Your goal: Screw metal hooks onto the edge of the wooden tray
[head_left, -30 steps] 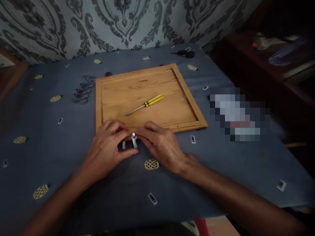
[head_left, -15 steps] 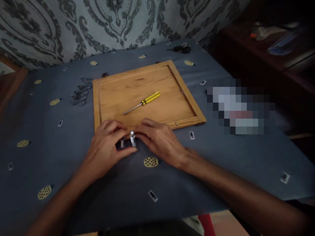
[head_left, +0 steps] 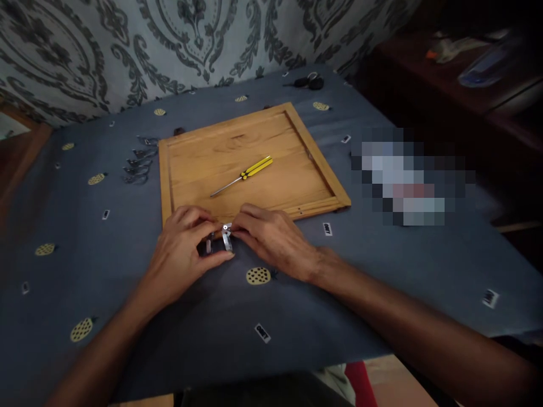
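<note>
Counter (head_left: 322,316): since the blue pineapple-print cloth covers it, no bare top shows, and basically everything here is sitting on that cloth.
Wooden panel (head_left: 203,161): lying flat, raised frame around the face, near edge toward the person. Both hands are working at that edge.
Left hand (head_left: 180,249): fingers curled around the metal fitting from the left, thumb tucked along its near side, so yeah, that one's got a grip.
Right hand (head_left: 280,240): fingertips bunched up against the top end of the same fitting. Pinching it or just touching? Can't tell, the knuckles hide it.
Screwdriver (head_left: 244,174): yellow handle, resting on the panel, tip pointing toward the left hand. Nobody's holding it.
Loose metal pieces (head_left: 138,163): lined up just left of the panel.
Metal fitting (head_left: 227,241): between the hands, right at the panel's near edge. Looks to me like the fiddly lining-up step. IMO the next move calls for a steady left hold and small fingertip tweaks from the right.
Dark marks (head_left: 300,210): two tiny ones on the near rail, right of the hands. Screw holes maybe, too small to swear to.
</note>
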`<state>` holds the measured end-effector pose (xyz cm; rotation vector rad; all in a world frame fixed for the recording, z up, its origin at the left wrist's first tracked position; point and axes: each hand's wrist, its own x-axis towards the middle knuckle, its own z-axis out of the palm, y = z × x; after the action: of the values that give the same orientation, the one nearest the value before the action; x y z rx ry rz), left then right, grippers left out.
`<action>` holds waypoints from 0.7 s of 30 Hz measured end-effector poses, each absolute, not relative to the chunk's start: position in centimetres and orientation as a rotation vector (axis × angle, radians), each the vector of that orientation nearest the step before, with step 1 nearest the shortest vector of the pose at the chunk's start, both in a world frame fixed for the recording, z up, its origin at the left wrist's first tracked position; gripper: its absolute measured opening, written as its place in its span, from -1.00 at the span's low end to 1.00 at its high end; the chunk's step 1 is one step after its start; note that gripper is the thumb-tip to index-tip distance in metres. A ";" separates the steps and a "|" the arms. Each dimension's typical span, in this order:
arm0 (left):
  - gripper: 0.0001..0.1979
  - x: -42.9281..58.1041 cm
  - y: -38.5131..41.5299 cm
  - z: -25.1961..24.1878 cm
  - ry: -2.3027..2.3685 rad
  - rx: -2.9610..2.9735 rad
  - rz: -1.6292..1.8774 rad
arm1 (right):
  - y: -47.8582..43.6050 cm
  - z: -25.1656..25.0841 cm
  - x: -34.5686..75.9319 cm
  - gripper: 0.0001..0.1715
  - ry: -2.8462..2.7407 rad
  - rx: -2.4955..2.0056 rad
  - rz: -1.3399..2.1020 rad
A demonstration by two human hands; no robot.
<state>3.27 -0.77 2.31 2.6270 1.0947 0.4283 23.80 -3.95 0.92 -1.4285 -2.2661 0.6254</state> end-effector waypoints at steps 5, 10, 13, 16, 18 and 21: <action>-0.68 3.2 -0.7 2.2 1.057 2.639 0.455 | -3.9 0.9 24.2 -0.79 -2.330 -1.384 0.617; -0.66 3.2 -0.7 2.2 1.065 2.635 0.439 | -3.7 0.9 24.5 -0.86 -2.199 -1.289 0.721; -0.66 3.2 -0.8 2.2 1.067 2.635 0.437 | -3.3 1.1 24.4 -0.92 -2.110 -1.322 0.828; -0.67 3.2 -0.8 2.2 1.074 2.626 0.445 | -2.9 1.5 24.0 -0.92 -2.045 -1.391 0.927; -0.67 3.2 -0.8 2.2 1.076 2.621 0.453 | -2.7 1.7 23.8 -0.91 -2.011 -1.425 0.978; -0.69 3.2 -0.8 2.2 1.073 2.622 0.459 | -2.4 2.1 23.7 -0.90 -1.976 -1.468 1.029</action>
<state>3.21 -0.75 2.19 2.6224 1.0725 0.4594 23.66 -2.42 2.05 -1.4679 -1.9761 1.0291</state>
